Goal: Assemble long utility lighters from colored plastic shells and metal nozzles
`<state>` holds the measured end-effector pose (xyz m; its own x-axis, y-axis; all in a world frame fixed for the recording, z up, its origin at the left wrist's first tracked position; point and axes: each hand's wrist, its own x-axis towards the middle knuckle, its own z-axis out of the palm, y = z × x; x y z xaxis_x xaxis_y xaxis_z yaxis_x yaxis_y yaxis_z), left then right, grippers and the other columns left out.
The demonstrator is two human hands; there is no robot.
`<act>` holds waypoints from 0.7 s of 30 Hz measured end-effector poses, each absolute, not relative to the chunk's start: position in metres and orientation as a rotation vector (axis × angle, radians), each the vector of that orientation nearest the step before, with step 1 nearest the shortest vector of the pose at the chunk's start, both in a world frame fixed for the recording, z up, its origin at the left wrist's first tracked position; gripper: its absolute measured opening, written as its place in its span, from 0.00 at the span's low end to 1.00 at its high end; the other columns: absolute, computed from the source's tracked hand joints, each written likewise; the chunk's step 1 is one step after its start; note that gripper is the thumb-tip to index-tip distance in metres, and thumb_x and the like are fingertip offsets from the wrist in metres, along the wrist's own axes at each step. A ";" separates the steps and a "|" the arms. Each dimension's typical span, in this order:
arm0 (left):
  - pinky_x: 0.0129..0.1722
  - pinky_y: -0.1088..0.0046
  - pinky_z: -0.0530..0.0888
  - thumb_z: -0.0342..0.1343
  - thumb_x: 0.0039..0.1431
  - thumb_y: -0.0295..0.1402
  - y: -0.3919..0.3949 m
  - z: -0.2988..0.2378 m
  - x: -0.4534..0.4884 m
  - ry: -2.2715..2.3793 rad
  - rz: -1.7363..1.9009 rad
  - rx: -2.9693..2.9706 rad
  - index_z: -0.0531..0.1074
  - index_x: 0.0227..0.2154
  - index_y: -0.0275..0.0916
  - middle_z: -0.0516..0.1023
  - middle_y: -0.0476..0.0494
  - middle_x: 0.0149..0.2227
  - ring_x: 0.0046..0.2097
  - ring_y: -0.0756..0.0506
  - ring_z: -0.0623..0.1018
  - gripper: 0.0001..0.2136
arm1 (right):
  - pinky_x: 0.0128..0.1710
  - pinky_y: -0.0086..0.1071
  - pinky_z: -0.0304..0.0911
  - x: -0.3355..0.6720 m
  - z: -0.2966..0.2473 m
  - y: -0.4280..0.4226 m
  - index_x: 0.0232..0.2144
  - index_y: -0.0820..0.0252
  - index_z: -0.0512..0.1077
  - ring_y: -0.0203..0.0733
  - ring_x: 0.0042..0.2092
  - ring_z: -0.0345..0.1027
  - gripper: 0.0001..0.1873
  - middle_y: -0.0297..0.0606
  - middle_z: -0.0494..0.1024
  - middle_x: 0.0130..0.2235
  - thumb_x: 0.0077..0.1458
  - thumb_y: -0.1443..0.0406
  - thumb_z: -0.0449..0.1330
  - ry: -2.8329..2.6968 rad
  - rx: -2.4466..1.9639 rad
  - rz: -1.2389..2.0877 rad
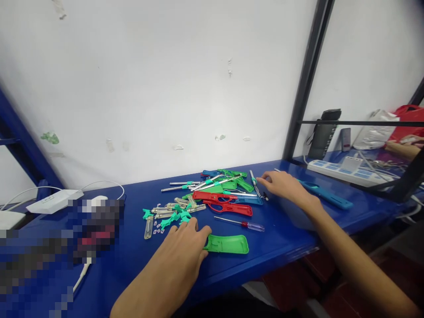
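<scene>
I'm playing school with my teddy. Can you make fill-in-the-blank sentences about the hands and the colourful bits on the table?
The left hand touches a flat ___ plastic piece. The screwdriver lies between that piece and a ___ plastic shell. The right hand reaches into the pile on the ___ table.
Missing words: green, red, blue.

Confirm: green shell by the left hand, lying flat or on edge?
Flat. The green shell lies broad side on the blue bench, left hand at its left end.
</scene>
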<state>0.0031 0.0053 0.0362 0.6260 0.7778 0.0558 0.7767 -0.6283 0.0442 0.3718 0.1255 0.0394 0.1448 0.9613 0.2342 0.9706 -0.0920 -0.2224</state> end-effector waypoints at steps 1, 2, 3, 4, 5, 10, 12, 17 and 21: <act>0.69 0.43 0.65 0.47 0.74 0.26 0.006 0.036 0.002 1.351 0.111 2.830 0.68 0.67 0.44 0.71 0.36 0.68 0.71 0.33 0.66 0.22 | 0.49 0.46 0.74 0.372 0.042 0.135 0.50 0.60 0.76 0.46 0.47 0.77 0.16 0.42 0.80 0.50 0.69 0.54 0.62 -1.847 -2.160 -0.023; 0.68 0.43 0.66 0.48 0.74 0.27 0.007 0.034 0.001 1.356 0.119 2.844 0.68 0.67 0.44 0.71 0.36 0.68 0.71 0.33 0.67 0.22 | 0.50 0.47 0.74 0.371 0.045 0.144 0.51 0.60 0.76 0.47 0.49 0.77 0.17 0.43 0.80 0.52 0.68 0.54 0.62 -1.825 -2.210 -0.001; 0.68 0.43 0.66 0.49 0.75 0.28 0.007 0.033 0.000 1.355 0.127 2.863 0.67 0.67 0.44 0.70 0.36 0.68 0.71 0.33 0.67 0.22 | 0.50 0.48 0.74 0.371 0.046 0.154 0.53 0.60 0.75 0.48 0.50 0.76 0.18 0.44 0.79 0.54 0.68 0.55 0.63 -1.806 -2.250 0.031; 0.68 0.42 0.66 0.49 0.75 0.28 0.008 0.030 -0.002 1.353 0.141 2.886 0.66 0.68 0.45 0.70 0.36 0.69 0.71 0.32 0.66 0.22 | 0.51 0.48 0.74 0.370 0.047 0.163 0.54 0.61 0.75 0.49 0.51 0.76 0.19 0.45 0.78 0.55 0.68 0.56 0.63 -1.791 -2.280 0.069; 0.68 0.42 0.66 0.50 0.74 0.29 0.009 0.027 -0.004 1.346 0.159 2.913 0.66 0.68 0.45 0.69 0.36 0.69 0.71 0.32 0.66 0.22 | 0.51 0.49 0.74 0.369 0.047 0.172 0.55 0.60 0.74 0.49 0.52 0.76 0.19 0.45 0.78 0.56 0.68 0.56 0.63 -1.778 -2.301 0.114; 0.65 0.40 0.68 0.51 0.75 0.30 0.013 0.016 -0.012 1.287 0.203 3.024 0.66 0.68 0.44 0.71 0.35 0.67 0.68 0.28 0.70 0.21 | 0.51 0.48 0.75 0.375 0.043 0.191 0.56 0.60 0.73 0.50 0.52 0.76 0.20 0.45 0.77 0.57 0.67 0.57 0.64 -1.723 -2.249 0.398; 0.64 0.39 0.69 0.50 0.75 0.30 0.013 0.015 -0.012 1.272 0.201 3.064 0.68 0.66 0.43 0.73 0.33 0.66 0.67 0.27 0.71 0.20 | 0.50 0.47 0.75 0.382 0.043 0.191 0.55 0.60 0.74 0.50 0.51 0.76 0.19 0.44 0.77 0.56 0.68 0.57 0.64 -1.682 -2.177 0.509; 0.61 0.36 0.70 0.48 0.75 0.28 0.011 0.015 -0.013 1.226 0.151 3.160 0.72 0.63 0.41 0.72 0.30 0.66 0.66 0.24 0.71 0.18 | 0.49 0.47 0.75 0.400 0.048 0.189 0.56 0.60 0.73 0.49 0.50 0.76 0.19 0.45 0.77 0.56 0.68 0.57 0.63 -1.531 -1.907 0.699; 0.59 0.35 0.72 0.49 0.72 0.23 0.011 0.017 -0.018 1.167 0.118 3.206 0.77 0.58 0.44 0.73 0.34 0.66 0.65 0.23 0.73 0.18 | 0.49 0.47 0.75 0.406 0.058 0.186 0.57 0.60 0.73 0.48 0.50 0.76 0.19 0.45 0.77 0.56 0.68 0.57 0.63 -1.427 -1.648 0.757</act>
<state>-0.0184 0.0115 0.0168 0.7683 0.6208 0.1557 0.6394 -0.7338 -0.2296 0.4056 0.1858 0.0583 0.1806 0.9813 0.0664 0.4956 -0.0325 -0.8680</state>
